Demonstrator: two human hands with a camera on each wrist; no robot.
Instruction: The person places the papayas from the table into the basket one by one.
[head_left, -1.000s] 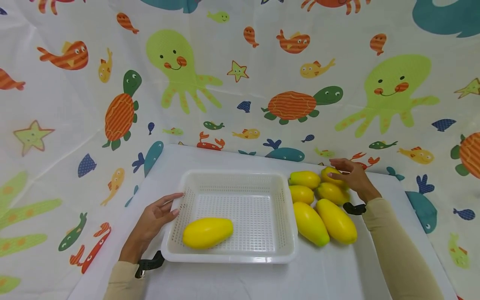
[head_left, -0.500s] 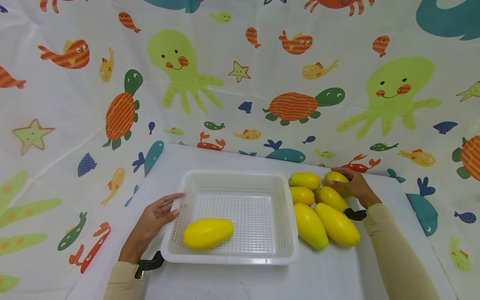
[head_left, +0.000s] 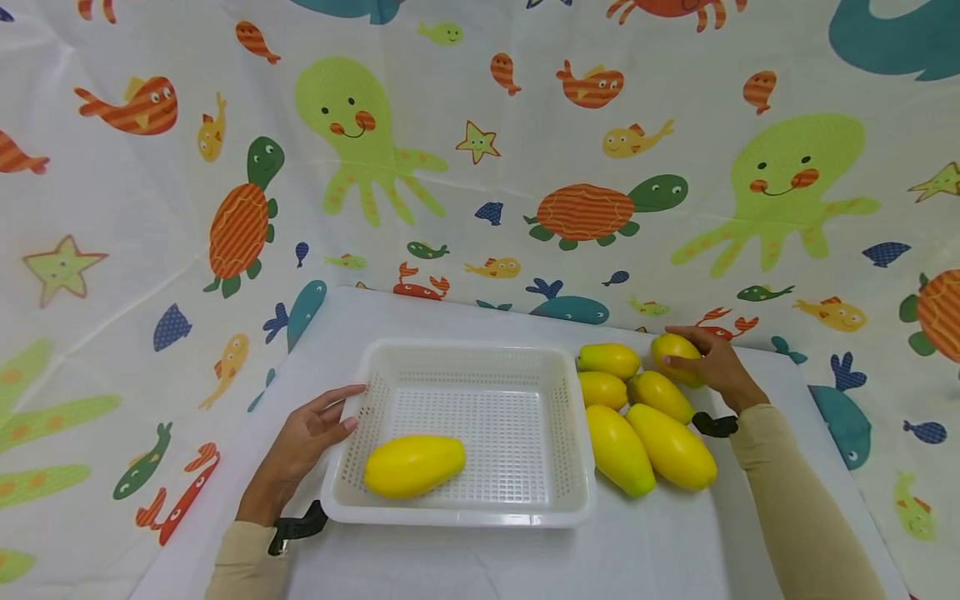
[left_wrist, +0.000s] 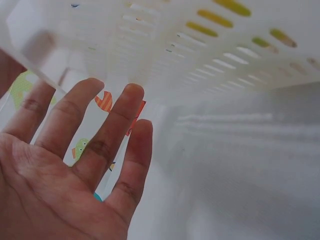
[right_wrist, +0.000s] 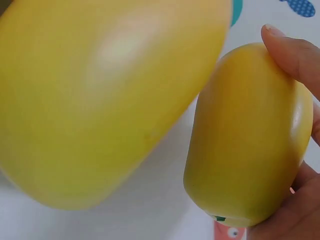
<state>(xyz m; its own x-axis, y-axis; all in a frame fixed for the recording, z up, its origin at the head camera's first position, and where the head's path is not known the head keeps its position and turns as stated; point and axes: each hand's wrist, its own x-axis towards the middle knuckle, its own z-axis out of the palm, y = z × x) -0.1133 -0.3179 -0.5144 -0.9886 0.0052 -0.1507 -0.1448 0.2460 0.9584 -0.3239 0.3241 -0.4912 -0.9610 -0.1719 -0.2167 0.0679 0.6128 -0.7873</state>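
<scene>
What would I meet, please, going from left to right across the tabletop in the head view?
Left hand, white basket with one yellow fruit inside, five loose yellow fruits, right hand gripping another fruit.

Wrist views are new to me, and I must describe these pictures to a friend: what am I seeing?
No machine here, just a person working bare-handed. The wide picture is from a camera worn on the head; the two close ones are from cameras on the wrists. On the table stands a basket with one yellow fruit in it; five more fruits lie to its right. The left hand touches the basket's left side, and the right hand grips a seventh fruit.
</scene>
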